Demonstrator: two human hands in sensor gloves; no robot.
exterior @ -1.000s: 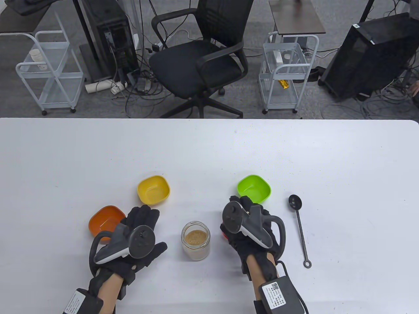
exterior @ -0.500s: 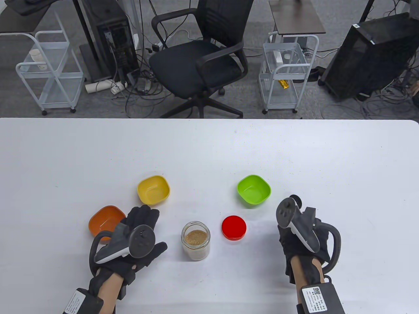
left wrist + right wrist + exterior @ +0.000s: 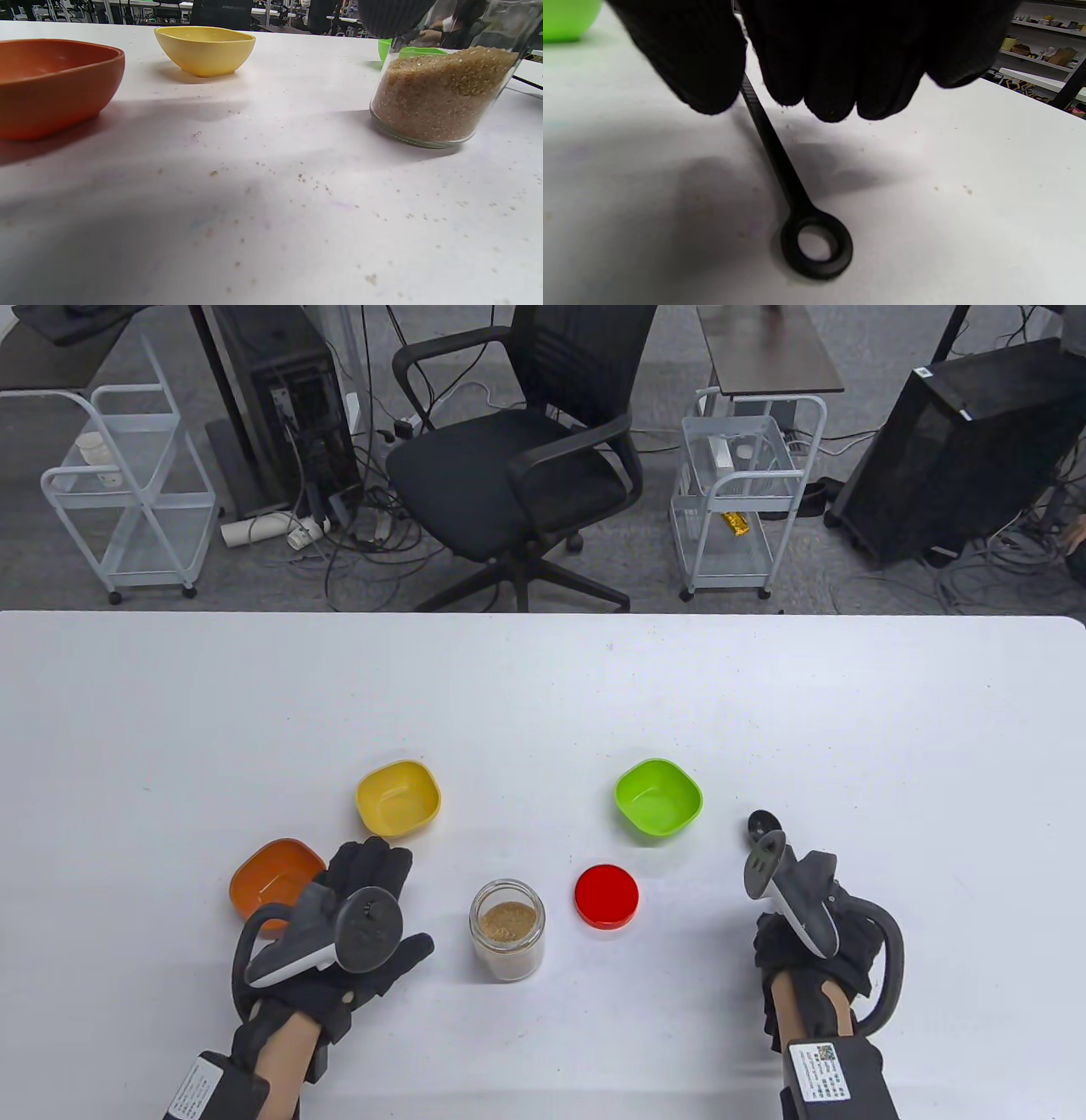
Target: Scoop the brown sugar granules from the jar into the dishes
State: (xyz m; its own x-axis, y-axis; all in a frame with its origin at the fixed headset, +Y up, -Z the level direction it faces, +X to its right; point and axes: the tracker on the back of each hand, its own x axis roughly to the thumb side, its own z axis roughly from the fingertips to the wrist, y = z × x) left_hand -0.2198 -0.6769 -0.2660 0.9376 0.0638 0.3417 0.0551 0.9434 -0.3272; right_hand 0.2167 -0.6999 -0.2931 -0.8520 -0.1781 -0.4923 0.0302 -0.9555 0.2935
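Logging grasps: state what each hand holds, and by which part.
Left hand: nothing. Right hand: fingers hang over the spoon handle, mid-length; a grip cannot be told.

Past my white table [image 3: 764,687] I see a black office chair [image 3: 517,466], two white wire carts [image 3: 127,492] [image 3: 738,500], two dark computer towers [image 3: 288,398] [image 3: 959,449] and tangled floor cables [image 3: 365,534].

We found no readable text. The white labels [image 3: 820,1071] on the wrist units bore a QR code and small print, too fine for us to make out in the table view.
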